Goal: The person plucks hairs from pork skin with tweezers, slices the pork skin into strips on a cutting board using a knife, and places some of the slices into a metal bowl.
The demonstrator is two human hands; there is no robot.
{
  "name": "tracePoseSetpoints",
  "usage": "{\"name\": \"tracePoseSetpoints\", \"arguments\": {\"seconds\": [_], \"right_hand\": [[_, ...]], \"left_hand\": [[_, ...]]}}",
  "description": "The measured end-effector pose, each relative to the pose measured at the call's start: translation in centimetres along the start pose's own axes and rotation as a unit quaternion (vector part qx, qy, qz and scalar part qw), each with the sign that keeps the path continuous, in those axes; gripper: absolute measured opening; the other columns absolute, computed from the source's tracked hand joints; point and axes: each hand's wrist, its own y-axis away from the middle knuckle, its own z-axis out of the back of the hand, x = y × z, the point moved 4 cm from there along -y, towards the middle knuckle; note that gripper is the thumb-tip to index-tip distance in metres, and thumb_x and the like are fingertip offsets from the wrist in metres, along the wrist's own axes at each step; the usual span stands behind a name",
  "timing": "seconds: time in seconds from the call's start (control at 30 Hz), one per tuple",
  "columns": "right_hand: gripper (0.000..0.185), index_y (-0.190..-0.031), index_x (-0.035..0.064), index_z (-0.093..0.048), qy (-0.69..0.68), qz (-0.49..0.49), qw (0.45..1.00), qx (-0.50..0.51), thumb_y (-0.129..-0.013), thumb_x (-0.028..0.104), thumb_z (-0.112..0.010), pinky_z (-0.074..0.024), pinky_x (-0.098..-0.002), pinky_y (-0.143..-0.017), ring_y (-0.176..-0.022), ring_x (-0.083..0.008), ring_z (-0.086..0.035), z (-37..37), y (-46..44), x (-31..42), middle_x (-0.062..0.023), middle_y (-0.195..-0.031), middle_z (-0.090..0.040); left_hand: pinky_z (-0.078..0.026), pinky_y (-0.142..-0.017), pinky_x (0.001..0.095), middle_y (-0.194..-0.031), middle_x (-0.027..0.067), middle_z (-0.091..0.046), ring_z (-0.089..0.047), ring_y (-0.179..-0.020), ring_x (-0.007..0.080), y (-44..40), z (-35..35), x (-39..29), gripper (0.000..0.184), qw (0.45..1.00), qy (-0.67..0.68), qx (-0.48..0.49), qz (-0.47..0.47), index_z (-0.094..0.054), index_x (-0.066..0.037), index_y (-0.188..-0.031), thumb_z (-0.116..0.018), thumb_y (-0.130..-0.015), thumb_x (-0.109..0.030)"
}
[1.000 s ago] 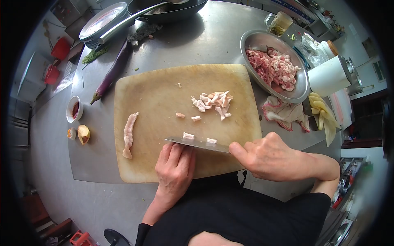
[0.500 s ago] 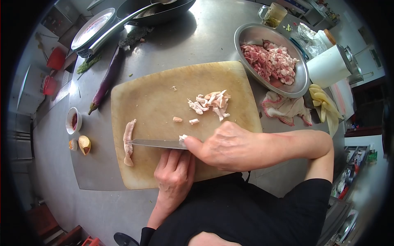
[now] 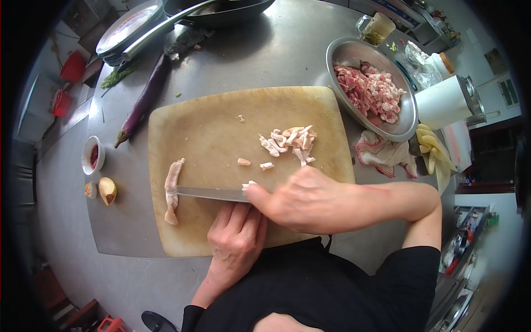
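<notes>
My right hand [image 3: 301,202] is closed around the handle of a kitchen knife [image 3: 210,193], its blade pointing left across a worn cutting board [image 3: 193,133]. Below the blade, my left hand [image 3: 237,238] has its fingers bent and held together, fingertips at the blade; whatever lies under them is hidden. A small pale piece [image 3: 250,185] sits against the blade's far side, by my right thumb. The knife tip reaches a long strip of pale, fatty meat [image 3: 175,171] at the board's left. Cut meat pieces [image 3: 301,141] lie heaped beyond my right hand, with two loose bits nearer the blade.
A steel bowl of chopped meat [image 3: 370,91] stands at the back right, beside a crumpled cloth [image 3: 381,155]. Left of the board lie an eggplant [image 3: 145,99], a small sauce bowl [image 3: 93,156] and a brown-skinned piece [image 3: 108,191]. A wok [image 3: 221,14] and stacked plates [image 3: 127,27] are behind.
The camera view has shifted slightly, so the surroundings sit a little differently. Both hands and the knife keep nearly the same place, the blade still by the same small piece.
</notes>
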Motion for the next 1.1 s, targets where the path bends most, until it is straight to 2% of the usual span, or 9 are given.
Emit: {"name": "tracePoseSetpoints", "arguments": {"seconds": [0.13, 0.3, 0.4, 0.47, 0.6, 0.63, 0.7, 0.8, 1.1], "right_hand": [[0.037, -0.114, -0.0103, -0.047, 0.016, 0.013, 0.999, -0.044, -0.082, 0.002, -0.061, -0.0452, -0.0491, -0.046, -0.054, -0.0356, -0.066, -1.2, -2.0, -1.3, -0.0151, -0.057, -0.058], [0.040, -0.124, -0.0054, -0.048, 0.015, -0.050, 0.999, 0.002, -0.087, 0.005, -0.061, -0.0448, -0.0495, -0.048, -0.052, -0.0380, -0.064, 0.0, 0.9, -2.7, -0.0148, -0.057, -0.058], [0.031, -0.119, -0.0026, -0.051, 0.070, -0.118, 0.987, 0.088, -0.092, 0.009, -0.061, -0.0440, -0.0482, -0.046, -0.052, -0.0361, -0.064, 0.9, 3.9, -2.6, -0.0141, -0.059, -0.059], [0.024, -0.102, -0.0006, -0.048, 0.151, -0.151, 0.977, 0.004, -0.081, 0.000, -0.060, -0.0486, -0.0485, -0.050, -0.058, -0.0385, -0.068, 1.9, 5.7, -1.6, -0.0157, -0.058, -0.060], [0.023, -0.101, 0.0000, -0.049, 0.148, -0.170, 0.971, -0.076, -0.081, 0.000, -0.060, -0.0485, -0.0469, -0.048, -0.056, -0.0363, -0.068, 2.8, 6.9, -0.3, -0.0143, -0.058, -0.060], [0.024, -0.101, 0.0003, -0.049, 0.141, -0.144, 0.978, -0.061, -0.081, 0.001, -0.061, -0.0487, -0.0465, -0.048, -0.056, -0.0353, -0.068, 2.7, 6.9, 0.3, -0.0142, -0.058, -0.061], [0.024, -0.102, 0.0007, -0.049, 0.134, -0.116, 0.983, -0.045, -0.081, 0.002, -0.063, -0.0489, -0.0461, -0.047, -0.056, -0.0342, -0.069, 2.3, 6.9, 1.1, -0.0141, -0.058, -0.061], [0.026, -0.101, 0.0004, -0.049, 0.129, -0.095, 0.987, 0.016, -0.081, 0.005, -0.065, -0.0497, -0.0434, -0.046, -0.057, -0.0322, -0.070, 1.6, 6.9, 1.8, -0.0126, -0.060, -0.062], [0.023, -0.096, -0.0012, -0.047, 0.110, -0.116, 0.983, 0.087, -0.081, 0.002, -0.064, -0.0479, -0.0401, -0.044, -0.054, -0.0290, -0.069, 1.2, 7.5, 2.7, -0.0119, -0.059, -0.060]], "left_hand": [[-0.057, -0.082, 0.0402, -0.108, 0.0123, -0.068, -0.067, -0.096, 0.0310, 0.2, 0.1, -0.3, 0.026, 1.000, -0.005, 0.003, 0.018, -0.072, 0.002, -0.105, -0.076, -0.079, 0.000], [-0.056, -0.081, 0.0407, -0.108, 0.0106, -0.068, -0.066, -0.095, 0.0311, 0.4, -0.1, -0.6, 0.027, 0.999, 0.009, -0.046, 0.011, -0.072, -0.001, -0.106, -0.077, -0.080, 0.003], [-0.056, -0.082, 0.0390, -0.108, 0.0110, -0.065, -0.064, -0.095, 0.0287, 0.5, -0.1, -0.4, 0.027, 0.999, 0.002, -0.046, -0.014, -0.070, 0.001, -0.108, -0.075, -0.081, 0.002], [-0.056, -0.082, 0.0391, -0.108, 0.0121, -0.064, -0.064, -0.095, 0.0296, 0.4, 0.0, -0.6, 0.029, 0.998, 0.011, -0.061, 0.003, -0.069, 0.001, -0.109, -0.075, -0.081, 0.002], [-0.055, -0.082, 0.0407, -0.108, 0.0137, -0.063, -0.065, -0.098, 0.0327, 1.0, 0.1, -0.8, 0.029, 0.988, 0.049, -0.120, 0.082, -0.069, -0.002, -0.106, -0.078, -0.079, 0.003], [-0.055, -0.082, 0.0407, -0.108, 0.0137, -0.063, -0.065, -0.098, 0.0327, 1.0, 0.2, -0.5, 0.029, 0.988, 0.048, -0.120, 0.081, -0.069, -0.002, -0.106, -0.078, -0.079, 0.003], [-0.053, -0.084, 0.0417, -0.106, 0.0141, -0.064, -0.063, -0.095, 0.0314, 1.1, 0.1, -0.5, 0.027, 0.996, -0.019, -0.082, 0.000, -0.068, 0.002, -0.106, -0.077, -0.081, 0.001], [-0.053, -0.083, 0.0414, -0.105, 0.0134, -0.066, -0.064, -0.096, 0.0309, 1.3, -0.4, -0.2, 0.025, 0.997, -0.017, -0.077, -0.020, -0.070, 0.003, -0.105, -0.077, -0.081, 0.000], [-0.053, -0.080, 0.0403, -0.106, 0.0114, -0.068, -0.065, -0.098, 0.0318, 1.1, -0.3, -0.1, 0.023, 0.998, -0.034, -0.051, -0.017, -0.075, 0.001, -0.101, -0.078, -0.079, -0.001]]}}
